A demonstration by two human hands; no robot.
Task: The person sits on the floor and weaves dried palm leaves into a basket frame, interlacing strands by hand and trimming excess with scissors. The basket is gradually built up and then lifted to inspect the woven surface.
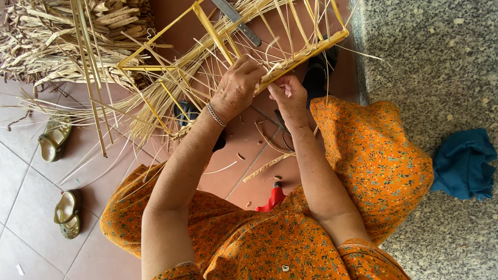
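Nearest me, orange floral cloth [270, 243] drapes over my lap, and a red tool handle [274, 197] pokes out on the tiled floor [31, 218] just past it. Up my forearms now — my left hand [236, 88], bracelet at the wrist, has its grip clenched over the woven edge of the yellow frame [306, 52]. My right hand [289, 96] pinches straw strands just under that same bar, grip closed on them. The frame sits tilted above the floor, straw trailing off it. Two green sandals [61, 176] lie toward the floor's left edge — a blue cloth [463, 163] rests on the speckled stone at right. Farthest, a heap of dried straw [57, 36].
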